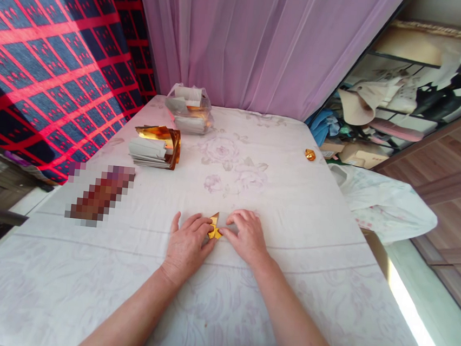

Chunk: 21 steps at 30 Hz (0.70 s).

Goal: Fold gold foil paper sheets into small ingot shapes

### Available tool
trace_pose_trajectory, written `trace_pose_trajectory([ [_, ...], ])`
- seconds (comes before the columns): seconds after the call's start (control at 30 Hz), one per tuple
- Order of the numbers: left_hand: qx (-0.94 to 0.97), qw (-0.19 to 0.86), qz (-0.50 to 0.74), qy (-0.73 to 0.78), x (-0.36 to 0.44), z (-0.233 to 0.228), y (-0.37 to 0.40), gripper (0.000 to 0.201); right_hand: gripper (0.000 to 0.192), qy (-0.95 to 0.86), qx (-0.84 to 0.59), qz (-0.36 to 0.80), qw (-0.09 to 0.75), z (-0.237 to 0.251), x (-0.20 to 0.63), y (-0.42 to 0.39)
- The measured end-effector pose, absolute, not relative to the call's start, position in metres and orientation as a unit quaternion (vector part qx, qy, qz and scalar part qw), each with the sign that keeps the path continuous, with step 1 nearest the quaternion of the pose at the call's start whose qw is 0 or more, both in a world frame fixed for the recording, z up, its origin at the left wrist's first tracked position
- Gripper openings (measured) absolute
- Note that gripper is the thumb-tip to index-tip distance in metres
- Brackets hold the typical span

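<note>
both hands pressed flat-ish on one small gold paper piece (214,228) at the near-middle of the table (281,319). left hand (186,245) had its fingers curled over the piece's left edge, fingertips on top of it, thumb stuck out to the side; right hand (247,235) came in from the other side w/ fingertips touching the same piece. neither hand closed into a fist, more a pinch-and-press, prob to keep the foil pinned against the cloth so a fold stayed sharp. one pointed corner of the piece stuck up btwn the two hands.

table was covered w/ a pale floral cloth. further back on the left sat a stack of folded sheets (155,148), gold foil wrapped round grey paper, within arm's reach, likely as supply. behind it, near the curtain (259,40), a clear plastic bag (188,109) w/ more sheets. well apart on the right, near the table edge, lay a small gold lump (310,155), looked like a finished fold but too small to tell. a pixelated patch hid sth left of the hands.
</note>
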<state>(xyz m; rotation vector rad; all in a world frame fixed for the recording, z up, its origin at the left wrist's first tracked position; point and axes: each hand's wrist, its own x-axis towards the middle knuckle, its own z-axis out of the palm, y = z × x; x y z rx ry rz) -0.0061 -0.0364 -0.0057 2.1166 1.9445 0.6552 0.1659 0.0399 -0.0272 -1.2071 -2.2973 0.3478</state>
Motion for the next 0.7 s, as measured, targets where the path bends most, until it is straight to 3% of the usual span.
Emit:
trace_pose_trajectory([
  [0.27,0.714,0.096,0.227,0.655,-0.007,-0.006,-0.036,0.01,0.014,-0.845,-0.451,0.119,0.262,-0.028,0.171,0.044],
  [0.5,0.711,0.099,0.226,0.659,-0.006,-0.006,-0.035,0.009,0.028,-0.834,-0.472,0.112,0.262,-0.021,0.163,0.032],
  [0.7,0.713,0.104,0.222,0.657,-0.006,-0.005,-0.035,0.008,0.018,-0.837,-0.461,0.134,0.262,-0.025,0.166,0.038],
])
